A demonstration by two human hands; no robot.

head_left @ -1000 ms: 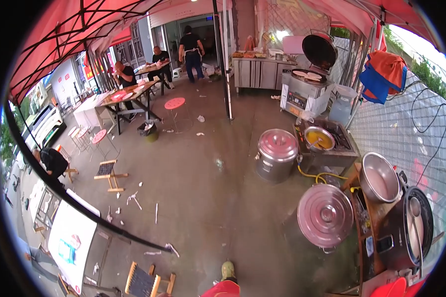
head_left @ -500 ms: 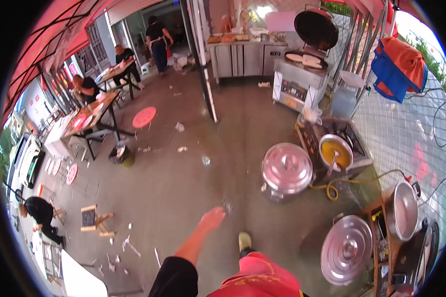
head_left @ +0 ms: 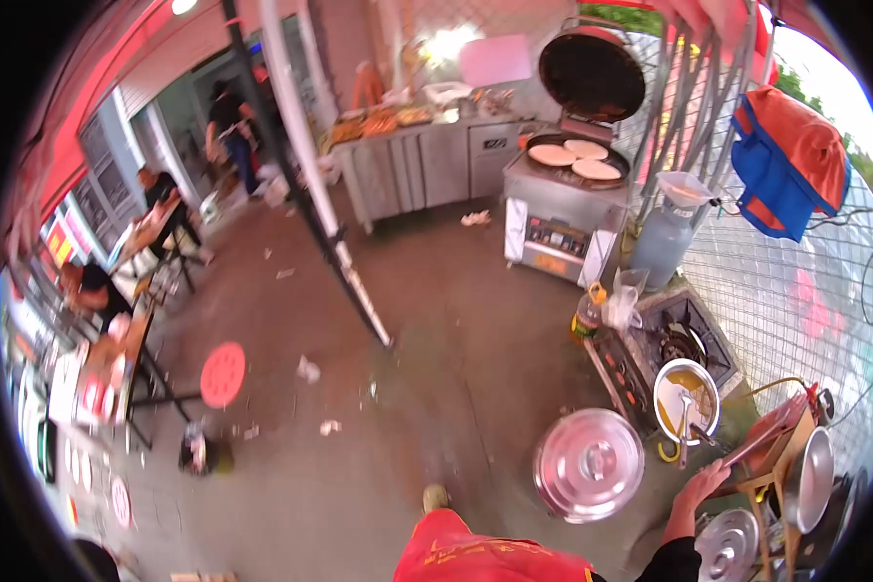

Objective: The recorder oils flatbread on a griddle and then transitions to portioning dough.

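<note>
My right hand (head_left: 700,485) reaches in at the lower right, its fingers closed at the near end of a long, flat reddish-brown thing (head_left: 771,425) that slants up and away over the wooden rack; blur hides its exact kind. Just beyond the fingers stands a pot (head_left: 661,400) of yellow-brown liquid with a ladle (head_left: 685,407) in it. Left of the hand sits a large, round pot with a shiny metal lid (head_left: 589,466). Another ridged metal lid (head_left: 727,545) lies low beside my sleeve. My left hand is out of view.
A gas burner (head_left: 684,335) and a gas cylinder (head_left: 660,242) stand to the right. Ahead, round flatbreads (head_left: 592,169) lie on an opened griddle (head_left: 563,209), beside a steel counter (head_left: 412,175). A pole (head_left: 339,257) rises mid-floor. People sit at tables (head_left: 131,364) on the left.
The view has swung, and the pot and rack sit lower in it. My left hand has gone out of view. My right hand has appeared at the lower right with the reddish-brown thing.
</note>
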